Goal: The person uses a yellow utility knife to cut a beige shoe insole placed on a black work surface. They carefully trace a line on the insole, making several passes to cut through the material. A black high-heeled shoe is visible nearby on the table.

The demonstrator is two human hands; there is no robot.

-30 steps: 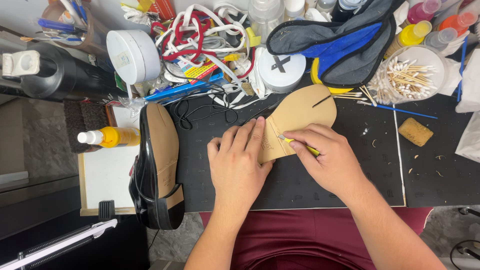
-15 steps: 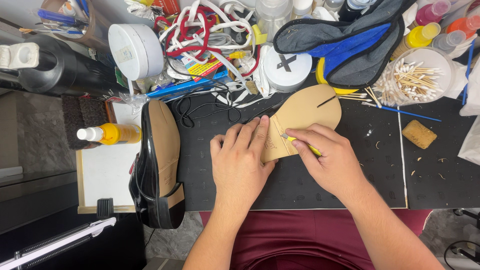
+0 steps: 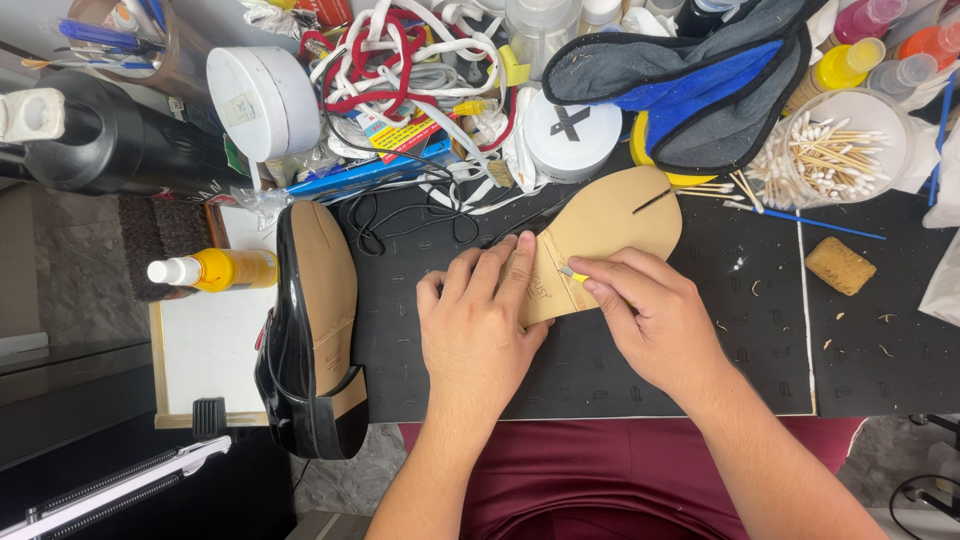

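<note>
Pinched between the thumb and fingers of the right hand (image 3: pixel 655 320) is a small yellow-handled tool (image 3: pixel 573 273), its tip set against a tan sole-shaped piece (image 3: pixel 610 225). That piece lies flat on the black cutting mat (image 3: pixel 620 380), its rounded end pointing away from the person. Seen from the head camera, the left hand (image 3: pixel 480 320) lies flat with fingers together, pressing on the piece's near end just beside the tool. To the left, a glossy black shoe (image 3: pixel 310 330) rests on its side at the mat's edge, tan sole showing, with a yellow bottle (image 3: pixel 215 270) next to it. A tub of cotton swabs (image 3: pixel 830 150) stands at the far right, and a small tan sponge (image 3: pixel 840 265) lies on the mat nearby.
</note>
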